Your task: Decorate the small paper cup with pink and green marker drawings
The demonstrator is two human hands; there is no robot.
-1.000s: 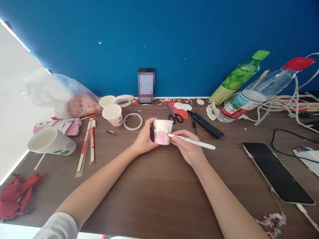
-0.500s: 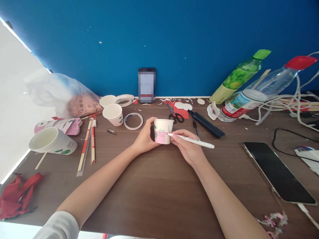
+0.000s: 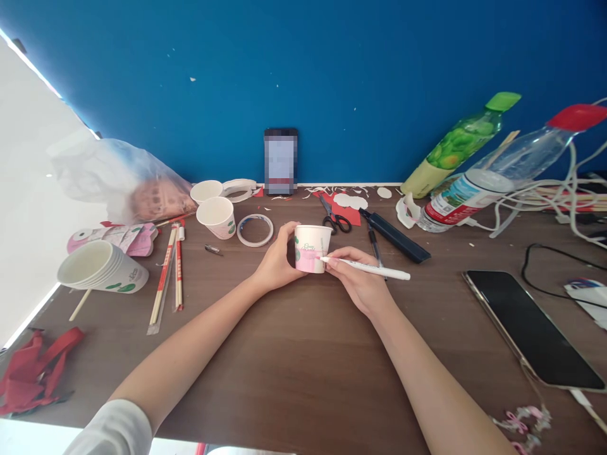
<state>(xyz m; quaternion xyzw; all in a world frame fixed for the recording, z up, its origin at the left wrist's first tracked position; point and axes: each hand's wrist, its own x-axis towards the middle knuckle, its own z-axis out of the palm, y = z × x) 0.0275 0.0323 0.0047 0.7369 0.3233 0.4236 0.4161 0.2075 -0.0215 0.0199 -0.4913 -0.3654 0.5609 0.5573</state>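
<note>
A white paper cup (image 3: 313, 243) with green print stands upright, its lower part coloured pink. My left hand (image 3: 279, 260) is closed around the cup's left side, fingers behind it. Between the fingers of my right hand (image 3: 358, 278) is a white marker (image 3: 374, 268), its pink tip at the cup's front wall. Just behind the cup lie black-handled scissors (image 3: 336, 221), on and beside a piece of red paper (image 3: 351, 217). A black pen (image 3: 374, 243) rests beyond my right hand, near a long dark case (image 3: 396, 237).
Two paper cups (image 3: 217, 218), a tape roll (image 3: 255, 230), wrapped chopsticks (image 3: 164, 278) and a cup stack (image 3: 102, 268) occupy the left. Bottles (image 3: 462, 199), white cables (image 3: 531, 196) and a phone (image 3: 531, 325) lie right. Another phone (image 3: 281, 161) leans on the blue wall (image 3: 360, 82).
The marker tip has shifted slightly down along the cup's front. Both hands keep their hold, and the whole view has moved a few pixels.
</note>
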